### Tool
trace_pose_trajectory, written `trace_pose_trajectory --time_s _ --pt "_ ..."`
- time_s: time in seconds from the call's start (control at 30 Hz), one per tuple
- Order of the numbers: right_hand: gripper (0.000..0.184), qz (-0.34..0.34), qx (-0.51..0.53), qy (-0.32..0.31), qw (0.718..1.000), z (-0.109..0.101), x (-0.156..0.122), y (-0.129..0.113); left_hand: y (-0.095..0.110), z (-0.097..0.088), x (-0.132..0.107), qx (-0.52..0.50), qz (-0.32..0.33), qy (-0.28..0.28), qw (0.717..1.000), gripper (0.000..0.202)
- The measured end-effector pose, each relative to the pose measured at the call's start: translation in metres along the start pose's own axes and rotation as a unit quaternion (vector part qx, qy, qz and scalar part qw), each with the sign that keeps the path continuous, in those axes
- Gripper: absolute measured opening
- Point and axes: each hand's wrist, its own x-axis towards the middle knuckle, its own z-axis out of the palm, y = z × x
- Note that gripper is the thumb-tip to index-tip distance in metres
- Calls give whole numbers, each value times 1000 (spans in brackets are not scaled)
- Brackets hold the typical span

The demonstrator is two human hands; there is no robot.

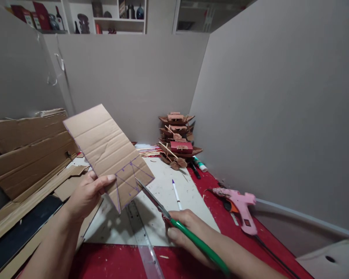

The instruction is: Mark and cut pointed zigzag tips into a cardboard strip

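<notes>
My left hand (88, 193) grips a brown cardboard sheet (103, 147) by its lower edge and holds it tilted above the table. Purple pen lines mark the sheet's lower right corner. My right hand (186, 228) is closed round green-handled scissors (174, 223). Their blades point up and left, and the tips meet the cardboard's lower edge by the purple lines.
A white pen (176, 193) and a clear ruler (142, 240) lie on the pale mat (189, 186) over the red table. A pink glue gun (240, 209) lies at right. A stack of small brown model boats (177, 141) stands at the back. Large cardboard pieces (26, 151) lean at left.
</notes>
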Motion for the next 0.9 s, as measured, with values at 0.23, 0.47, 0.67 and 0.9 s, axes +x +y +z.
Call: trace_pose_trajectory --time_s 0.23,0.47,0.67,0.9 --pt "53 16 53 60 997 4 2 1 -1 19 -11 -12 -16 -117 993 45" --pt "46 26 10 79 997 5 7 6 -3 34 -21 -15 -63 -94 993 44" --pt "37 26 -33 86 995 11 6 11 -8 33 -22 -21 -90 -73 993 25" --pt "32 12 -58 78 995 9 6 9 -16 33 -19 0 -76 -35 996 26"
